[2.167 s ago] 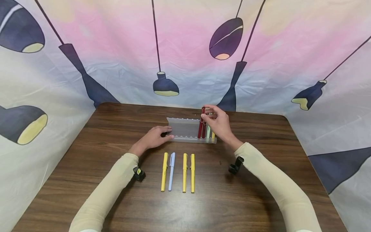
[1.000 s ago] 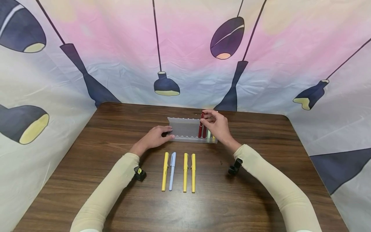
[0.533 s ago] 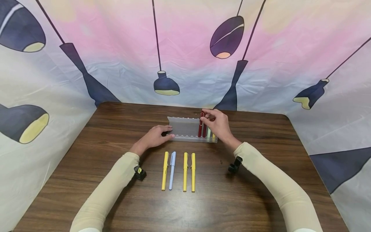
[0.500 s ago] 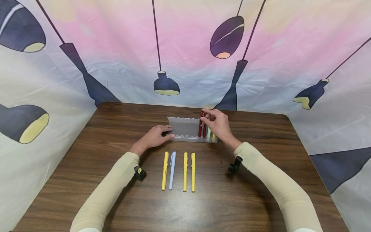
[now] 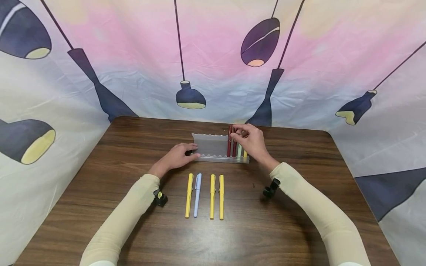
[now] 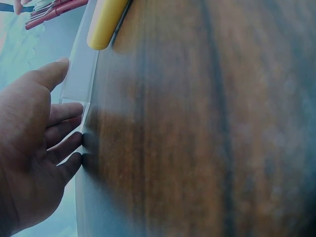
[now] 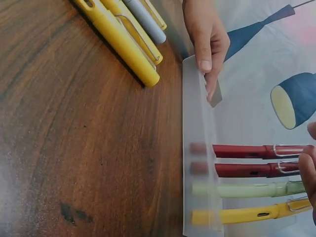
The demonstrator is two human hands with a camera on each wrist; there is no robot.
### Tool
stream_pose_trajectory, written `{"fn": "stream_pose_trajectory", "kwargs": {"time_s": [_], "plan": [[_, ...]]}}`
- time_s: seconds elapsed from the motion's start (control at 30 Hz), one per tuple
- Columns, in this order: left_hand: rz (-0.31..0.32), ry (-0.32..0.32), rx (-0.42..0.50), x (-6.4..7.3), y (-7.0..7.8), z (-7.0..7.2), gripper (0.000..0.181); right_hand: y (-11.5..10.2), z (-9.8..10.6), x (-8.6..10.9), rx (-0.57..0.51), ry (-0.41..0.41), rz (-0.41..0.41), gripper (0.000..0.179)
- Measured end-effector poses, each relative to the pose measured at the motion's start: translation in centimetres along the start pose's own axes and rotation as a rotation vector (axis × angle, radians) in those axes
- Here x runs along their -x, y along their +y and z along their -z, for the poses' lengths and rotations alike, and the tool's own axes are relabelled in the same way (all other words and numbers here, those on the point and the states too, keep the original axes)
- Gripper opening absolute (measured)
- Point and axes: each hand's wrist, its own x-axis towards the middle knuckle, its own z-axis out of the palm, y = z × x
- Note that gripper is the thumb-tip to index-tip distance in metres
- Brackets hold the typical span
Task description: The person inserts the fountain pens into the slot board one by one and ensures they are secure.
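Note:
A clear pen stand (image 5: 213, 159) with a notched front lip stands near the table's back edge. Two red pens (image 5: 229, 146), a pale green pen (image 7: 247, 189) and a yellow pen (image 7: 242, 215) lean side by side in its right end. My right hand (image 5: 253, 142) pinches the upper end of the leftmost red pen, whose lower end sits behind the lip; the fingers partly hide the other pens' tops. My left hand (image 5: 178, 157) holds the stand's left end, thumb at the lip and fingers beside the end, as the left wrist view (image 6: 34, 133) also shows.
Before the stand, several capped pens lie on the brown wooden table (image 5: 283, 236): a yellow pen (image 5: 189, 195) and a light blue pen (image 5: 197, 195) at left, two more yellow pens (image 5: 212, 197) at right. A printed cloth (image 5: 219, 55) hangs behind the table.
Since the oldest frame, my right hand has lowered slightly with the leftmost red pen, then lifted a touch in the last half second. My left hand has stayed at the stand's left end.

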Motion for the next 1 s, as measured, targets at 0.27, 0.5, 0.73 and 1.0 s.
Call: {"fn": "stream_pose_trajectory", "kwargs": {"time_s": [0.27, 0.5, 0.73, 1.0], "plan": [[-0.006, 0.004, 0.004, 0.1, 0.1, 0.1, 0.060, -0.4, 1.0, 1.2, -0.033, -0.019, 0.000, 0.034], [-0.003, -0.001, -0.001, 0.2, 0.0, 0.1, 0.061, -1.0, 1.2, 3.1, -0.063, -0.069, -0.022, 0.035], [0.009, -0.009, 0.005, 0.2, 0.0, 0.2, 0.063, -1.5, 0.8, 5.4, -0.090, -0.142, -0.046, 0.035], [-0.004, -0.005, 0.005, 0.1, 0.2, 0.2, 0.062, -1.3, -0.3, 8.0, -0.099, -0.246, -0.131, 0.040]]}}
